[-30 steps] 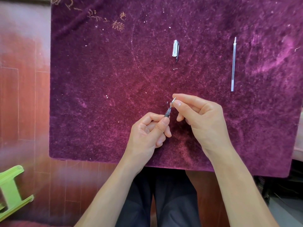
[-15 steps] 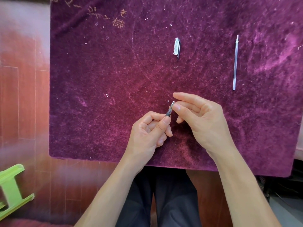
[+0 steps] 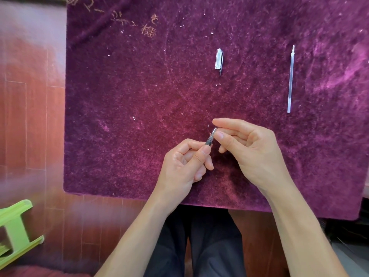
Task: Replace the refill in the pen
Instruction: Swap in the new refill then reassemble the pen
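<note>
Pen (image 3: pixel 210 138) sits between my two hands over the near middle of the table (image 3: pixel 139 116), only its dark ribbed grip and silver tip showing, tip tilted up and to the right. My left hand (image 3: pixel 184 164) is curled shut around the barrel, thumb pressed along it just under the grip, rest of the barrel hidden in my fist. My right hand (image 3: pixel 251 150) pinches at the silver tip end with thumb and forefinger; forefinger stretched out above the tip, other fingers loosely bent. Can't tell if the tip piece is screwed on or loose.

Head view, further back: clear pen cap (image 3: pixel 219 59) with dark clip lying flat on the purple velvet cloth (image 3: pixel 119 86), well apart from my hands, roughly straight beyond them. Refill (image 3: pixel 290 78), thin and clear, lies on the cloth to the far right, nearly upright in frame, point end away from me. Not touching the cap. Small white specks scattered on the cloth, some gold stitched characters at the far left corner. Green plastic stool (image 3: pixel 16 226) on the wood floor (image 3: pixel 30 116) at lower left. My dark trousers show under the table edge.
</note>
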The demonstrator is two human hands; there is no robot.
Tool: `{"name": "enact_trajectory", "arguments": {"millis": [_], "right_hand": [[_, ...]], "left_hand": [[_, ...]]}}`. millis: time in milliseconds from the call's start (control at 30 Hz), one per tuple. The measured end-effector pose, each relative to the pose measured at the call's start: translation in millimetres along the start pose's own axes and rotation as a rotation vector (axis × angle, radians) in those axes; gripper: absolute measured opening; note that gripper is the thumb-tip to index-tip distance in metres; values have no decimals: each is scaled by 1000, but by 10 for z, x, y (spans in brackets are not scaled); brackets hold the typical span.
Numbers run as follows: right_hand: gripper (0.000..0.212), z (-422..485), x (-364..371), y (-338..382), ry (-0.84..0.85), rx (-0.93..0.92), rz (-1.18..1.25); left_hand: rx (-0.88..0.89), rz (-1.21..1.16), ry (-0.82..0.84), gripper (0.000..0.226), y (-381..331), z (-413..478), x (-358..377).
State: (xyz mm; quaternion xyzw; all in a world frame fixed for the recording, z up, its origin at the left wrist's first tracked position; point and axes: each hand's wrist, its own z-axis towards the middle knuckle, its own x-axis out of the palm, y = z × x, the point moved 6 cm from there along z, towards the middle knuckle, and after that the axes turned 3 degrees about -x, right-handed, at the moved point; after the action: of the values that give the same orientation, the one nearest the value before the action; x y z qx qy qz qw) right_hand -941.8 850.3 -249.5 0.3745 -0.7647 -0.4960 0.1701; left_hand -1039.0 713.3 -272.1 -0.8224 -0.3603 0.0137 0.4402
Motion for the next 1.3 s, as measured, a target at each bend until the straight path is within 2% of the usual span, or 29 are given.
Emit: {"name": "enact_trajectory", "arguments": {"millis": [267, 667, 867, 1067, 1167, 1300], "right_hand": [[14, 11, 21, -33, 112, 56, -30], [7, -9, 77, -82, 31, 112, 15], [17, -23, 88, -66, 80, 132, 77], [12, -24, 137, -113, 10, 174, 148], [16, -29, 152, -103, -31, 182, 161], [16, -59, 142, -93, 24, 213, 177]], "left_hand": [[6, 1, 0, 14, -3, -2, -6], [-7, -19, -20, 17, -7, 0, -9], [-12, -16, -20, 21, 12, 3, -5], [-15, -15, -2, 13, 5, 4, -4], [-20, -25, 4, 11, 0, 7, -1], [-25, -22, 5, 20, -3, 4, 4]]}}
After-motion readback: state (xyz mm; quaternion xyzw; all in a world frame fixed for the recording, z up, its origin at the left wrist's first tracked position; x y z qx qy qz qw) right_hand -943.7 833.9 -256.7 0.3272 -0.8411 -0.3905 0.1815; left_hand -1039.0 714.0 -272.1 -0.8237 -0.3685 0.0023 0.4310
